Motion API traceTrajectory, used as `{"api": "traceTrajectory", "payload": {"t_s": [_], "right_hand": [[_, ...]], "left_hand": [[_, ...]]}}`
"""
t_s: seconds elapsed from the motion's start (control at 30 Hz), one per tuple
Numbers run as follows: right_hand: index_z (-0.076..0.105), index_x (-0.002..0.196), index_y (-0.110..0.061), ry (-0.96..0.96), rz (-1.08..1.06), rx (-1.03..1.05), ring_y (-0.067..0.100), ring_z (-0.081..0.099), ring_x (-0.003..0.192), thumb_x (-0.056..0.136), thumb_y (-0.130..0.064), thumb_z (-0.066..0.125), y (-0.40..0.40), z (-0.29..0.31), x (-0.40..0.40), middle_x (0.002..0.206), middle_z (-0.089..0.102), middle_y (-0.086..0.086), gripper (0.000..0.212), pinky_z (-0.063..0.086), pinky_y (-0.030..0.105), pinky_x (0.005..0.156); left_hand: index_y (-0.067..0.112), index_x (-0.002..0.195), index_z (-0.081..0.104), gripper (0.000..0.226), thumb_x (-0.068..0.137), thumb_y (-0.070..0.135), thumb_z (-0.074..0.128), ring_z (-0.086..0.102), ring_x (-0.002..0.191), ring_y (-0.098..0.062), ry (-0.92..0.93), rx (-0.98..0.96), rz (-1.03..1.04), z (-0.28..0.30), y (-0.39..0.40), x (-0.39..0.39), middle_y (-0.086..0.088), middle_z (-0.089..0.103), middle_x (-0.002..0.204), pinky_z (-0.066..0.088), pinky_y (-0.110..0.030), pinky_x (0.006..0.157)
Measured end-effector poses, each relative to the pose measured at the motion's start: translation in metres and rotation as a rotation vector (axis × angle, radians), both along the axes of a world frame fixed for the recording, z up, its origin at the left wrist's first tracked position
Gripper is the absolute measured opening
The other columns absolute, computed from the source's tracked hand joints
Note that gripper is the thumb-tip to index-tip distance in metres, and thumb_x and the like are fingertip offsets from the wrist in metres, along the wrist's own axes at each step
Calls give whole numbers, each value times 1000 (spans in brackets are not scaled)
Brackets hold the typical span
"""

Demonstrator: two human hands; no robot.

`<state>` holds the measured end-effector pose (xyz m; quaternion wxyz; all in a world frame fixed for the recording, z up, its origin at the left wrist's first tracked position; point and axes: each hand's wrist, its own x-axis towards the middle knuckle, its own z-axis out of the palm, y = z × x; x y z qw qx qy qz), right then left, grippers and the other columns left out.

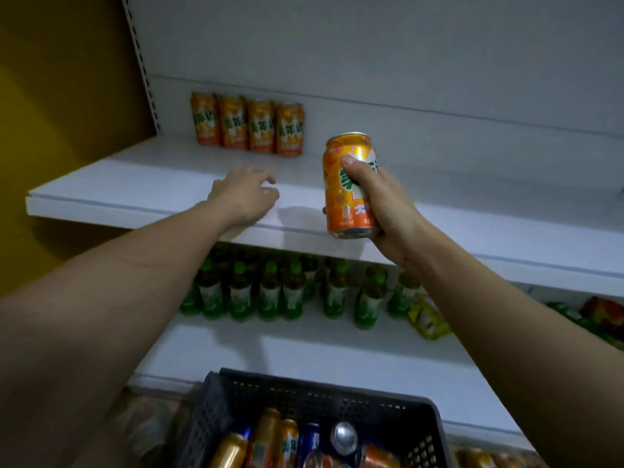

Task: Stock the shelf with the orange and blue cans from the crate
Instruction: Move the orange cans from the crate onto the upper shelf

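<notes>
My right hand [381,197] grips an orange can [344,197] upright, held in the air just above the front edge of the white upper shelf [152,187]. My left hand [244,194] hovers empty over the same shelf, fingers loosely spread. Several orange cans [248,126] stand in a row at the back left of that shelf. Below me, a dark plastic crate [304,396] holds several orange and blue cans [290,440] lying and standing in a jumble.
The shelf below carries several green-capped bottles [270,292], plus yellow [427,319] and red [601,312] snack packets to the right. A yellow wall [60,96] borders the shelving on the left. Bare shelf surface stretches to the right of the can row.
</notes>
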<state>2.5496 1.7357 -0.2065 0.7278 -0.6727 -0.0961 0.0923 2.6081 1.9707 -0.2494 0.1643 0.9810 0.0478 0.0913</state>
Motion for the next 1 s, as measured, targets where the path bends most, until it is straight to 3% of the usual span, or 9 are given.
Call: {"api": "traceTrajectory", "payload": {"t_s": [0.13,0.2,0.33,0.43,0.6,0.7,0.8,0.93,1.0], "right_hand": [[59,120,-23,-85,-73,-77,22,73,93,84,-40,74,8,11,51,107,72,6,42,60,43,78],[59,113,-24,-111,-113,-109,21,73,92,84,-38,75,13,11,80,106,72,5,36,60,43,76],[48,118,-22,-181,-244,-155,10,68,89,82,-38,77,34,11,139,103,64,-4,49,54,27,70],[45,119,-23,-225,-270,-183,7,64,88,79,-30,81,55,7,177,102,60,-7,54,52,23,67],[52,117,-22,-325,-303,-192,15,64,100,75,-18,85,78,-6,234,106,63,-4,53,56,27,81],[55,128,-16,-314,-352,-208,19,63,107,75,-20,85,84,-12,259,114,63,-1,61,55,35,92],[54,131,-13,-306,-384,-245,20,62,108,76,-23,84,89,-20,275,117,62,2,64,55,38,92],[45,115,-15,-303,-407,-282,23,62,106,78,-22,82,94,-31,288,111,59,4,53,55,43,91],[46,119,-13,-324,-427,-330,24,61,108,79,-23,80,95,-32,291,118,58,8,54,55,42,91]], "left_hand": [[36,132,54,48,93,58,38,44,129,-28,-5,-86,41,-2,15,32,1,48,144,37,-41,100],[36,133,54,50,93,60,34,43,130,-29,9,-14,19,-5,19,41,-1,47,146,36,-42,97],[42,146,36,61,92,69,26,29,142,-23,79,126,-42,-12,16,49,6,31,157,21,-54,108],[43,149,26,63,93,70,22,20,146,-19,108,158,-39,-16,17,50,9,22,160,15,-55,112],[44,150,23,63,92,70,20,16,147,-17,97,159,-38,-17,17,50,10,19,161,12,-52,114],[44,150,23,62,93,69,20,16,146,-16,78,156,-40,-17,18,49,10,19,160,12,-51,114],[43,150,21,62,94,68,19,13,147,-15,83,150,-47,-19,18,49,11,18,160,10,-51,114],[43,151,20,62,94,67,19,12,147,-14,86,138,-50,-19,17,50,11,16,161,9,-51,114],[43,151,21,62,94,67,19,12,147,-14,86,134,-48,-19,17,50,11,17,161,8,-51,114]]}}
